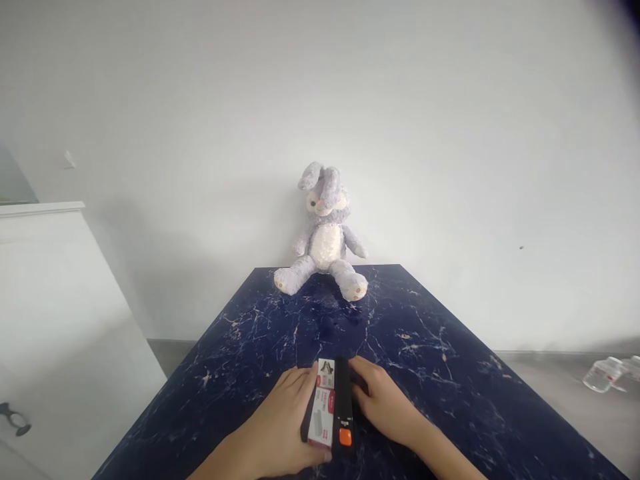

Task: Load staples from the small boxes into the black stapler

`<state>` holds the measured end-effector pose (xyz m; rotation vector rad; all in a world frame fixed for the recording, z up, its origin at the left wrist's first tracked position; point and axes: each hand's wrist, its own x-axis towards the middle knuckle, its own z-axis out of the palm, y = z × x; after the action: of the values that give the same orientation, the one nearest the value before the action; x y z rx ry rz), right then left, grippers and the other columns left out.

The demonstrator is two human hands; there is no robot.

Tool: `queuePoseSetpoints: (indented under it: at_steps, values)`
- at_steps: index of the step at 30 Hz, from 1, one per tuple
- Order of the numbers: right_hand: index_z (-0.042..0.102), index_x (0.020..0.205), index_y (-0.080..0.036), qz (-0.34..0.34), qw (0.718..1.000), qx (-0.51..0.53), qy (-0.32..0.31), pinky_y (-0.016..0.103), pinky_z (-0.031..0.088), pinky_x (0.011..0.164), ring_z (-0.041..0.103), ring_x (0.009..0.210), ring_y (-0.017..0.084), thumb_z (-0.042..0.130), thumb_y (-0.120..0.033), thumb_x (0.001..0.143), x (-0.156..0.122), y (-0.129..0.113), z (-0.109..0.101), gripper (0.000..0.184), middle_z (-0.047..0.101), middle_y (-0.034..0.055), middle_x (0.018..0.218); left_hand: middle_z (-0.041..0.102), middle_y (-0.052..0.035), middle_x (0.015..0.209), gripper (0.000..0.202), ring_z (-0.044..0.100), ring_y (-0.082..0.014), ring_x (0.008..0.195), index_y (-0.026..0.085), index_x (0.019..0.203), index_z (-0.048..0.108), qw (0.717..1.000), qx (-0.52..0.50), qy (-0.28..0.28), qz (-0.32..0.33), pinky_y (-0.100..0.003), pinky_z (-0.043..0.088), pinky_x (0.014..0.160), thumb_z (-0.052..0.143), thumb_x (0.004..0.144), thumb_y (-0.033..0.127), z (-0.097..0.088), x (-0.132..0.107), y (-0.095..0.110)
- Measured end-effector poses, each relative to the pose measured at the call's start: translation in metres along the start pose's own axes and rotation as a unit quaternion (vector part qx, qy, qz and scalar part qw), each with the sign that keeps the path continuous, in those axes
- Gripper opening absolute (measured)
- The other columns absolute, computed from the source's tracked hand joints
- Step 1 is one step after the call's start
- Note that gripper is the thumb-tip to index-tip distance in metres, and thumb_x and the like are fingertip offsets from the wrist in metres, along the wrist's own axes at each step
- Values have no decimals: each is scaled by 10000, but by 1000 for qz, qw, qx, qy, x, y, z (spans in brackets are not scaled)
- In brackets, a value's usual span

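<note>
My left hand (280, 423) is closed around the left side of two small white-and-red staple boxes (321, 417), set end to end with printed pictures on top. Directly against their right side lies a long black stapler (343, 393) with an orange button at its near end. My right hand (383, 400) grips the stapler from the right, fingers curled near its far end. Another black edge shows to the left of the boxes; what it belongs to is partly hidden by my left hand.
A grey-and-white plush rabbit (327, 243) sits at the far end of the dark blue marbled table (410, 347), against the white wall. To the left stands a white cabinet (65, 320) with a dark handle. Clear plastic bottles (604, 375) lie on the floor at right.
</note>
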<state>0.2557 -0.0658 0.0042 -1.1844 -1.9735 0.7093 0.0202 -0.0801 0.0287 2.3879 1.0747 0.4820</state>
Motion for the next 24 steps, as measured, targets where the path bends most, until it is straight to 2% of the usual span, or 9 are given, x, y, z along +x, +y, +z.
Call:
queuePoseSetpoints:
  at_steps: [7,10,12,14,16,17,19,21,24]
  values:
    - [658,985,-207,30,998,56,-5,266,460,766,611,846,161,450,-59,769,0,-1,-2,334,652,7,940,520,-61,1339,980,449,-341,1229,351,1433,427,996,-60,-62,-21,-473,376,1064,872,560,378,-18,0,-2]
    - [621,1179,-202,69,982,152,-89,261,480,707,623,818,168,504,-85,747,-2,-6,-13,462,657,11,956,519,-64,1323,993,450,-336,1216,358,1438,431,993,-86,-69,-37,-466,386,1048,881,553,371,-20,2,-6]
    - [526,1342,-208,81,962,199,-170,270,497,747,629,892,191,625,-134,722,-5,-10,-23,632,657,19,1011,520,-68,1315,1015,455,-338,1203,357,1442,432,993,-92,-64,-43,-462,391,1036,890,537,379,-19,2,-8]
    - [328,1505,-227,92,953,185,-221,301,497,853,612,1013,225,761,-187,645,-8,-13,-29,965,633,48,1151,525,-70,1299,1008,463,-337,1185,356,1431,448,993,-96,-58,-48,-454,401,1016,894,528,390,-17,1,-8]
    - [54,1578,-240,114,959,123,-227,339,471,947,573,1124,261,837,-217,555,-12,-14,-29,1289,532,105,1345,529,-66,1283,985,465,-332,1173,357,1414,468,992,-99,-54,-52,-447,405,1005,895,527,399,-16,1,-9]
    - [-59,1572,-244,125,963,87,-222,358,456,977,545,1177,281,849,-234,535,-14,-14,-28,1378,457,133,1428,530,-66,1274,974,465,-331,1170,351,1404,479,992,-100,-52,-53,-444,404,1003,896,525,403,-15,1,-9]
    - [-183,1540,-247,131,968,26,-214,393,404,1047,435,1315,328,851,-273,526,-16,-12,-25,1449,274,162,1555,528,-68,1261,979,462,-330,1164,342,1402,483,992,-103,-47,-58,-444,400,1004,898,519,414,-14,1,-10]
    - [-232,1517,-246,121,968,-9,-221,421,337,1107,278,1425,356,838,-315,547,-17,-12,-24,1446,119,152,1616,526,-66,1250,1008,464,-329,1155,353,1423,457,991,-109,-46,-69,-446,401,999,901,521,418,-12,2,-11]
    - [-283,1490,-218,103,967,-37,-232,425,295,1134,200,1461,358,819,-346,571,-16,-13,-25,1441,37,153,1633,522,-59,1261,1054,456,-332,1168,386,1443,422,990,-111,-35,-80,-453,396,1004,915,511,389,-8,4,-13]
